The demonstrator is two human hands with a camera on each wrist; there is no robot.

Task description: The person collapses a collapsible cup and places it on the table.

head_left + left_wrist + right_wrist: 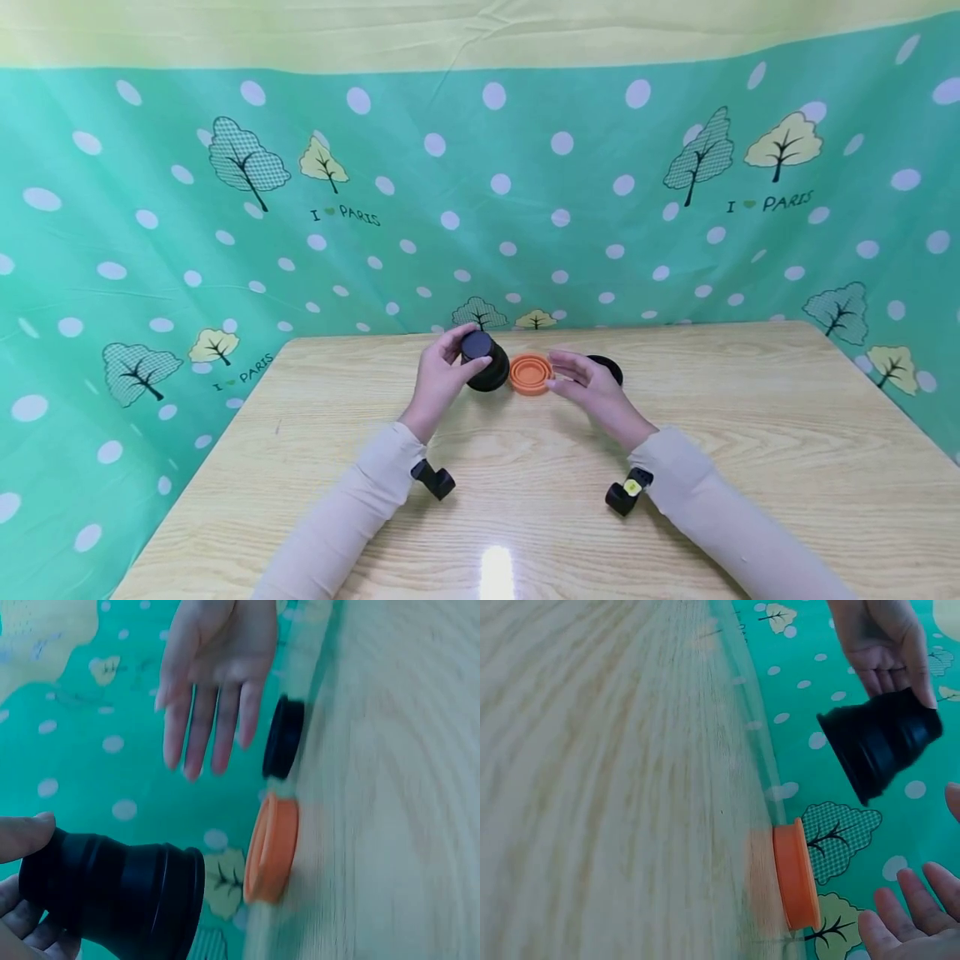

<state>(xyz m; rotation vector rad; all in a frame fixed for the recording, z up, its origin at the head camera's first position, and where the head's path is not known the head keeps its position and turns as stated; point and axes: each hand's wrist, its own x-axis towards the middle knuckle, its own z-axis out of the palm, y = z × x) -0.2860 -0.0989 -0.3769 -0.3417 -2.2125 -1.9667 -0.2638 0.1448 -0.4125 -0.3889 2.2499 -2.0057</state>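
My left hand [442,375] grips a black collapsible cup [135,892] by its narrow base, thumb on one side and fingers on the other. The cup is extended in stepped rings, with its wide rim tilted down, above the table in the right wrist view. Beside it an orange collapsible cup [531,375] lies folded flat on the table, its rings showing. My right hand [596,396] hovers just right of the orange cup with fingers extended and holds nothing. Partly hidden behind that hand is a low, round black piece [609,367], seen edge-on in the left wrist view.
The wooden table [360,392] ends at a green curtain [420,183] printed with white dots and trees. Black wrist cameras [435,479] are strapped over both sleeves. A bright reflection lies at the table's near side.
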